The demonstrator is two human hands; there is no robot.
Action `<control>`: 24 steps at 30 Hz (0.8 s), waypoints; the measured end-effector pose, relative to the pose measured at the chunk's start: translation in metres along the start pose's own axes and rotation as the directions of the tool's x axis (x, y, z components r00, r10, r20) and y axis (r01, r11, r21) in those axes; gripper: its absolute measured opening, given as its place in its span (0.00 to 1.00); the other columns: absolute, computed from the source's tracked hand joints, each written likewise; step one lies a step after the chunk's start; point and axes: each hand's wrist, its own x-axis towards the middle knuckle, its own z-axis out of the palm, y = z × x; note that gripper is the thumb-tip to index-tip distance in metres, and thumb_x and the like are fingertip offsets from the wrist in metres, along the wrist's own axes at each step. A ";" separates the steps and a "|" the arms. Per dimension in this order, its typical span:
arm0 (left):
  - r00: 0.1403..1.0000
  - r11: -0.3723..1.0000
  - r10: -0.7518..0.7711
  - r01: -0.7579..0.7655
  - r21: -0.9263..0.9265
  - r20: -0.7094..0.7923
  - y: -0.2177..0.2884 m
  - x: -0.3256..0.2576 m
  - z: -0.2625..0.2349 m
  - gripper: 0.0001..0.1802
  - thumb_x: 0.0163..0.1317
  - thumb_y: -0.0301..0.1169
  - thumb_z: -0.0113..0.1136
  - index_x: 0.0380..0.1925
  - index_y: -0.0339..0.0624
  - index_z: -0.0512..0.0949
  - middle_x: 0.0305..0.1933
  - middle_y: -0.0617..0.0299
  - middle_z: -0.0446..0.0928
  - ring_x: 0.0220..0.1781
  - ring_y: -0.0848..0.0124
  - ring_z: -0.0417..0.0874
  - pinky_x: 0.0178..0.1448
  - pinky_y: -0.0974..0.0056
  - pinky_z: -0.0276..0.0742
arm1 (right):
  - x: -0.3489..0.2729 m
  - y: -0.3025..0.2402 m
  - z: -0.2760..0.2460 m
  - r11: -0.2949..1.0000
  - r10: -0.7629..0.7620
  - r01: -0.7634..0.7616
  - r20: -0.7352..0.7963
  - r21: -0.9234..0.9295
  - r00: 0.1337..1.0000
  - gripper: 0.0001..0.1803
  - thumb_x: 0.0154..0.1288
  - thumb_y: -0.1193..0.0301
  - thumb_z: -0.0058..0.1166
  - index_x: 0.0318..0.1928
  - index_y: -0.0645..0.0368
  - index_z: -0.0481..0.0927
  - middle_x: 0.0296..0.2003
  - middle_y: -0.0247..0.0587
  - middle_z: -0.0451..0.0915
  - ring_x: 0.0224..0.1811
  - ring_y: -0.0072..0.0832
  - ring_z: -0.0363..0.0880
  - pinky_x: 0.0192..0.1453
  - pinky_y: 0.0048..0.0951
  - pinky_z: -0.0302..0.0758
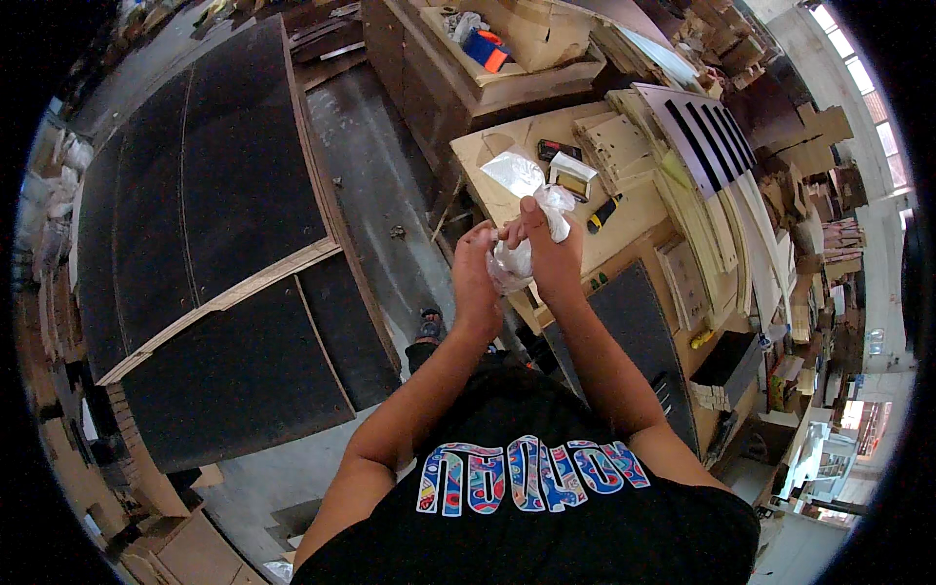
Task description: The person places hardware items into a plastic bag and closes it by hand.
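A crumpled white plastic bag [512, 259] is between my two hands, in front of my body and over the near left edge of the workbench. My left hand [476, 278] is closed, its fingertips pinching the bag's upper part. My right hand [556, 255] is closed round the bag too, thumb up, and part of the plastic bunches out above its fingers. The hands nearly touch at the fingertips. What the bag contains cannot be made out. Just beyond them on the bench lie a flat whitish packet [514, 173], a small open box [572, 175] and a yellow-and-black utility knife [604, 213].
The wooden workbench [487, 146] also carries a small black-and-red case [559, 149] and stacked panels [619, 146]. Large dark boards [214, 166] fill the left side. A brown cabinet [419, 68] stands ahead, with an open cardboard box [536, 34] on it.
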 end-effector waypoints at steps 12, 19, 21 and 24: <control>0.938 0.916 -0.284 0.326 -0.233 0.198 0.000 0.001 -0.007 0.24 0.79 0.47 0.43 0.63 0.41 0.70 0.61 0.56 0.78 0.65 0.62 0.79 0.69 0.56 0.76 | 0.004 -0.012 -0.011 0.998 -0.032 0.029 -0.055 -0.055 0.998 0.22 0.77 0.57 0.55 0.30 0.61 0.76 0.20 0.37 0.76 0.28 0.28 0.79 0.40 0.32 0.77; 0.916 0.921 -0.354 0.377 -0.102 0.190 -0.004 0.001 -0.006 0.27 0.77 0.52 0.44 0.64 0.48 0.71 0.63 0.61 0.78 0.65 0.62 0.80 0.68 0.54 0.75 | 0.001 -0.002 -0.022 0.994 -0.050 0.047 -0.022 -0.097 0.999 0.22 0.76 0.58 0.57 0.26 0.60 0.78 0.21 0.34 0.79 0.26 0.22 0.77 0.33 0.27 0.72; 0.910 0.926 -0.337 0.366 -0.088 0.242 -0.002 -0.001 -0.003 0.26 0.77 0.52 0.44 0.63 0.48 0.72 0.62 0.62 0.78 0.64 0.63 0.80 0.68 0.54 0.75 | 0.000 0.002 -0.026 0.995 -0.048 0.047 -0.014 -0.088 0.999 0.22 0.75 0.58 0.58 0.25 0.60 0.79 0.22 0.34 0.79 0.26 0.21 0.77 0.32 0.26 0.72; 0.901 0.925 -0.326 0.366 -0.098 0.285 -0.002 -0.002 -0.001 0.26 0.78 0.50 0.44 0.63 0.44 0.72 0.61 0.60 0.78 0.64 0.64 0.80 0.69 0.56 0.74 | -0.001 0.006 -0.030 0.995 -0.048 0.046 -0.012 -0.084 0.999 0.22 0.73 0.57 0.60 0.26 0.60 0.80 0.22 0.34 0.80 0.25 0.20 0.77 0.30 0.26 0.71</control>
